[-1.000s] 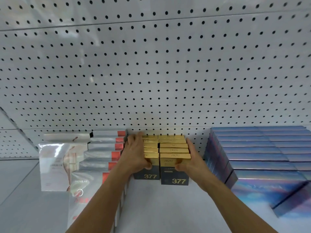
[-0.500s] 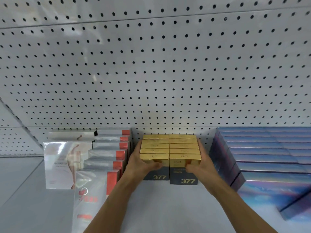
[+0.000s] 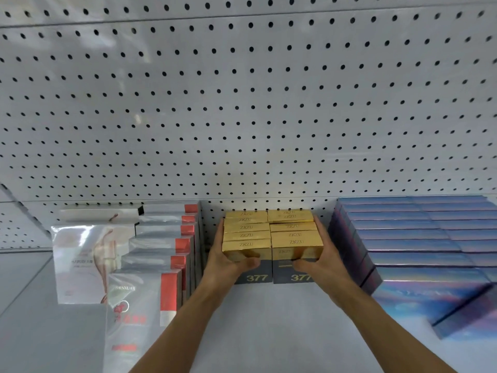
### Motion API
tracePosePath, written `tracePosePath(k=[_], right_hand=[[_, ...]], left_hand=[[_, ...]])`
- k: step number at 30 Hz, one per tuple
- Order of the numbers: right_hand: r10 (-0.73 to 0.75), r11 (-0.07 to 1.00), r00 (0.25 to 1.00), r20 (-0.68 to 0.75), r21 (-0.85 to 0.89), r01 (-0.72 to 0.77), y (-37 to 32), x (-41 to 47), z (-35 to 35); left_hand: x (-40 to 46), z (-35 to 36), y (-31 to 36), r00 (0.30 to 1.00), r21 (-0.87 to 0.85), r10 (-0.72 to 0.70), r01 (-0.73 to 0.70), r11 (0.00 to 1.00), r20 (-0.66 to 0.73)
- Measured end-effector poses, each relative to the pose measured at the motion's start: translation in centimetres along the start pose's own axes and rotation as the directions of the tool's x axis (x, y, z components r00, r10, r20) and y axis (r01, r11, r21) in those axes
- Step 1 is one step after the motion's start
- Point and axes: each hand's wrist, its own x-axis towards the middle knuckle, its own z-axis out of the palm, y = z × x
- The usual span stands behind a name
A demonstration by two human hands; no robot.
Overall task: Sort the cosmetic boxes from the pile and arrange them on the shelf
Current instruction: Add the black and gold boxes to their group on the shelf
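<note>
Two rows of gold-topped cosmetic boxes point(image 3: 271, 232) marked ZKZU, with dark fronts reading 377, stand on the white shelf point(image 3: 269, 319) against the pegboard. My left hand point(image 3: 228, 261) lies along the left side of the rows, its thumb across the front box. My right hand point(image 3: 322, 261) clasps the right side the same way, thumb on the front of the right box. Both rows sit squeezed between my hands.
A row of silver boxes with red ends point(image 3: 161, 251) and white sachet packs point(image 3: 80, 262) stand to the left. Stacked iridescent blue boxes point(image 3: 419, 243) fill the right. The pegboard back wall point(image 3: 242, 103) rises behind.
The right row of gold boxes has slid back level with the left row. Both hands have stayed on the sides of the rows.
</note>
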Motion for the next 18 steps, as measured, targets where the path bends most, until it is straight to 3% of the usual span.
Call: tracePosePath(k=[6, 10, 12, 14, 16, 18], right_hand=[[-0.024, 1.0, 0.997, -0.08, -0.009, 0.023, 0.4, -0.6, 0.4], [-0.127, 0.984, 0.982, -0.138, -0.139, 0.108, 0.1, -1.3, 0.9], [-0.223, 0.938, 0.968, -0.119, -0.295, 0.18, -0.2, -1.7, 1.0], [-0.303, 0.751, 0.953, -0.032, -0.623, 0.218, -0.9, -1.6, 0.8], [-0.238, 0.532, 0.97, 0.06, -0.827, 0.182, -1.6, -1.1, 0.3], [-0.165, 0.449, 0.982, 0.086, -0.881, 0.153, -2.5, -0.9, 0.2]], left_hand=[[0.3, -0.4, 0.0, 0.999, 0.167, 0.028, -0.025, 0.986, -0.018], [0.0, -0.6, 0.1, 0.999, 0.324, 0.047, -0.037, 0.945, -0.024], [-0.1, -0.9, 0.2, 0.991, 0.529, 0.135, -0.116, 0.84, 0.003], [-0.2, -1.2, 0.4, 0.964, 0.75, 0.248, -0.232, 0.619, 0.093], [0.0, -1.3, 0.8, 0.954, 0.858, 0.255, -0.261, 0.443, 0.158], [0.1, -1.3, 1.3, 0.965, 0.898, 0.206, -0.231, 0.375, 0.162]])
